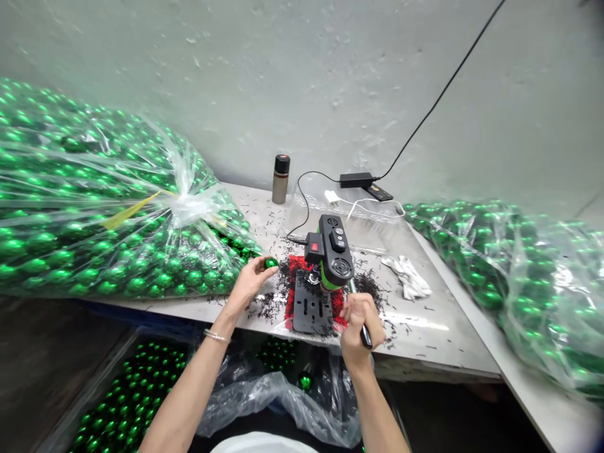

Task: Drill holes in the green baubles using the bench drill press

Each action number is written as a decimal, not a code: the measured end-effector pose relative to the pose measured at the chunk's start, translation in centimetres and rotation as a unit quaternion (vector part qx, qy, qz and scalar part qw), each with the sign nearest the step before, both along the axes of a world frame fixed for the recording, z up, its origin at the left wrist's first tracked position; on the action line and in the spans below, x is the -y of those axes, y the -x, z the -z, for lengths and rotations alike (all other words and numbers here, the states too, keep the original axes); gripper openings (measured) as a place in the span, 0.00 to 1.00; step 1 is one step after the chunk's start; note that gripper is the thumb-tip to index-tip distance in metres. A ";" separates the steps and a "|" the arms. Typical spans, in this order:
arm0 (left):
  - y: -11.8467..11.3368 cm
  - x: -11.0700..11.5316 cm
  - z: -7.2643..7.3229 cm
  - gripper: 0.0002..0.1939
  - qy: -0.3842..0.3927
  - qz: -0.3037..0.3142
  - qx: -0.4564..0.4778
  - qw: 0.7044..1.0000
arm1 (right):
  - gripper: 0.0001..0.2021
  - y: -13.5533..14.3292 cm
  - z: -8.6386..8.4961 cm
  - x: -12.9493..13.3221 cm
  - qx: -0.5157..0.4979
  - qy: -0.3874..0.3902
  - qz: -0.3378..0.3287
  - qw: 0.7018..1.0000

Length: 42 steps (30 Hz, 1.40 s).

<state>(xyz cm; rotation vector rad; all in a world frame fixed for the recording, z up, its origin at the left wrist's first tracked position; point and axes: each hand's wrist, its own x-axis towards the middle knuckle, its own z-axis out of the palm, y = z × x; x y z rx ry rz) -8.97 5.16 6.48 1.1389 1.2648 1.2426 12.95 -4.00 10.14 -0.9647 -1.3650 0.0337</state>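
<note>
Between the thumb and fingers of my left hand [252, 278] is a shiny green ball [270, 263], just left of a black machine [336, 255]. My right hand [362, 322] is wrapped round the machine's lever [366, 337], whose black grip end sticks out below the fingers. The machine has a red switch, a green band and a slotted black base plate [306, 316]. Red material [290, 308] lies under the plate. Small black pieces [270, 305] are scattered around it on the white table [425, 343].
Large clear bags of green balls stand at left [108, 214] and right [491, 258]. Behind the machine are a dark-capped bottle [280, 182], a clear plastic tray [372, 236] and a power adapter [356, 180]. White gloves [409, 277] lie at right. An open plastic bag [283, 393] hangs below the table edge.
</note>
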 end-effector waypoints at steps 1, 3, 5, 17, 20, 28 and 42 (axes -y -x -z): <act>-0.7 0.9 0.3 0.23 0.021 0.008 0.069 0.997 | 0.16 0.0 -0.1 0.0 -0.002 -0.001 0.000 1.000; -2.5 2.5 1.3 0.27 0.065 0.013 0.161 0.985 | 0.17 0.1 -0.7 0.0 -0.008 0.005 -0.003 1.000; -4.4 3.6 2.6 0.27 0.094 0.025 0.179 0.979 | 0.17 0.2 -1.6 0.0 -0.014 0.018 -0.008 1.000; -8.2 4.8 4.8 0.17 -0.147 0.096 -0.277 0.945 | 0.17 0.4 -3.0 0.0 -0.011 0.048 0.002 0.999; -8.5 5.0 4.9 0.16 -0.199 0.109 -0.303 0.925 | 0.16 0.2 -2.6 0.1 -0.002 0.036 -0.006 0.999; -9.1 4.9 6.4 0.17 -0.239 0.074 -0.298 0.921 | 0.13 -0.7 1.2 0.4 0.051 0.009 -0.025 0.998; -9.1 4.9 6.4 0.16 -0.261 0.073 -0.306 0.913 | 0.14 -0.7 6.7 -1.1 0.055 -0.071 0.005 0.996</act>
